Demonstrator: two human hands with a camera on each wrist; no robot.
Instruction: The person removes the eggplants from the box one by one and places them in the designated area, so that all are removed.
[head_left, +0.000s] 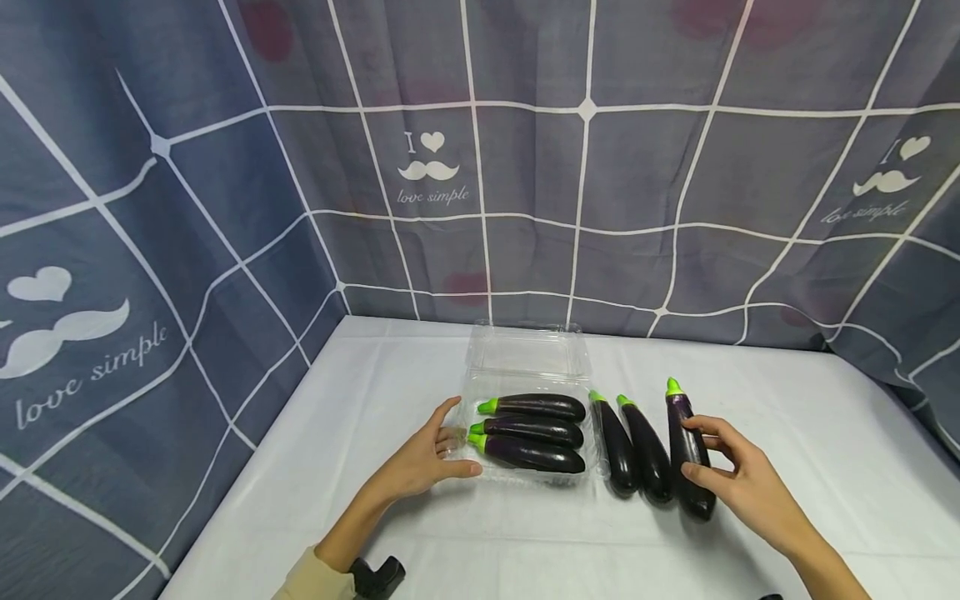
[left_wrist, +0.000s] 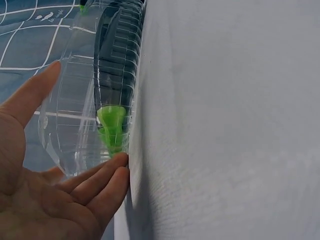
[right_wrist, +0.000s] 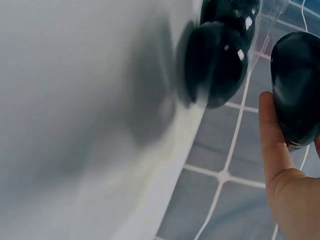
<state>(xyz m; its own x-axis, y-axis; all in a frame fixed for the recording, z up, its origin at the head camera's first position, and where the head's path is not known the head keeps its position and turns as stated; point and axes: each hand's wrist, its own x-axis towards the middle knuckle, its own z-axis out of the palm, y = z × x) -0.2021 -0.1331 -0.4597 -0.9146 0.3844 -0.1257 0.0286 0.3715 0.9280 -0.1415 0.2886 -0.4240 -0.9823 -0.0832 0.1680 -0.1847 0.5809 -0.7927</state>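
A clear plastic clamshell box (head_left: 528,358) stands with its lid folded back, three eggplants (head_left: 534,454) lying crosswise inside, green stems to the left. My left hand (head_left: 427,458) is spread at the box's left end; in the left wrist view its fingertips (left_wrist: 120,160) touch the clear wall near a green stem (left_wrist: 112,122). My right hand (head_left: 742,479) grips another eggplant (head_left: 686,454) between thumb and fingers, stem pointing away. In the right wrist view, this held eggplant (right_wrist: 297,85) is raised off the table. Two more eggplants (head_left: 617,446) (head_left: 648,454) lie between the box and that hand.
A white cloth covers the table (head_left: 540,550). Grey-blue curtains (head_left: 525,167) with white grid lines hang behind it and along the left and right sides. A black object (head_left: 378,577) shows by the left wrist.
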